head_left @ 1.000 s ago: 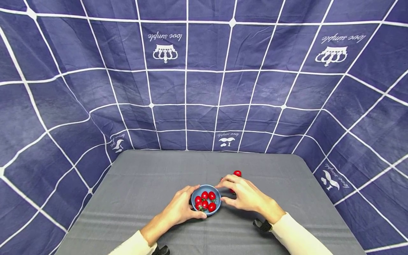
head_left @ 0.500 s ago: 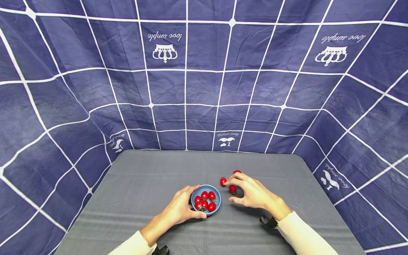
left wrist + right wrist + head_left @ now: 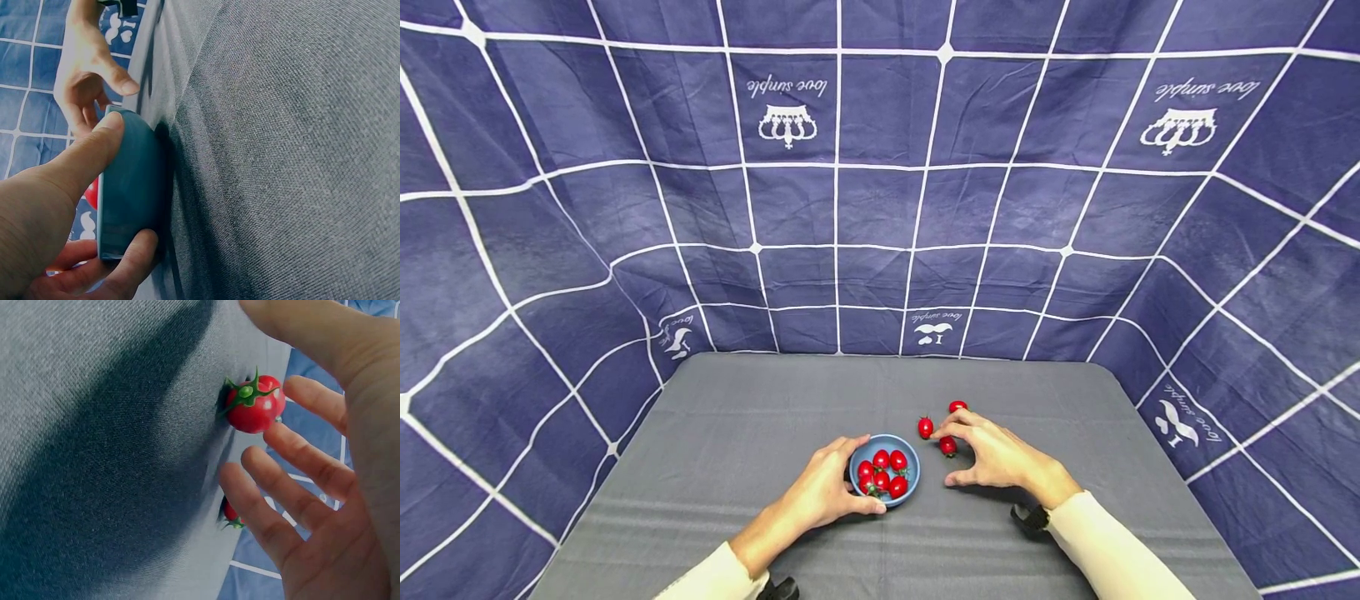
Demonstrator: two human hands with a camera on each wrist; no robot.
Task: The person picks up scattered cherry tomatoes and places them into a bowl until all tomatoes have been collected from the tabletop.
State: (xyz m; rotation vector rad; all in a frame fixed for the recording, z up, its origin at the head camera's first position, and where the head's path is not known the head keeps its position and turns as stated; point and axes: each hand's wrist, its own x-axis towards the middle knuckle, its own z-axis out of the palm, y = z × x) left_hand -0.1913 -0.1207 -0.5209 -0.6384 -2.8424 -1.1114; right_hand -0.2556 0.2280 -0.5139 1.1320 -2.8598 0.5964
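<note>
My left hand (image 3: 829, 490) holds a small round blue bowl (image 3: 916, 482), thumb at the near rim and fingers round the outer side. In the left wrist view the bowl (image 3: 134, 181) shows its side, with the thumb at its edge. Several cherry tomatoes (image 3: 882, 460) lie inside it. My right hand (image 3: 996, 457) hovers over the table, thumb and fingers spread around a loose cherry tomato (image 3: 948, 447). A second tomato (image 3: 925, 428) sits just left of the fingertips. Behind the fingers a third tomato (image 3: 957, 407) is partly hidden. In the right wrist view the fingers stand near a green-stemmed tomato (image 3: 250, 415).
A grey cloth covers the table (image 3: 760, 408). Blue curtains (image 3: 880, 208) with white grid lines stand at the back and both sides. Dark wrist straps (image 3: 1032, 517) are on both forearms.
My right hand has moved right, away from the bowl's rim, revealing two loose tomatoes, and its thumb has spread from the fingers. The left hand and bowl stay where they were.
</note>
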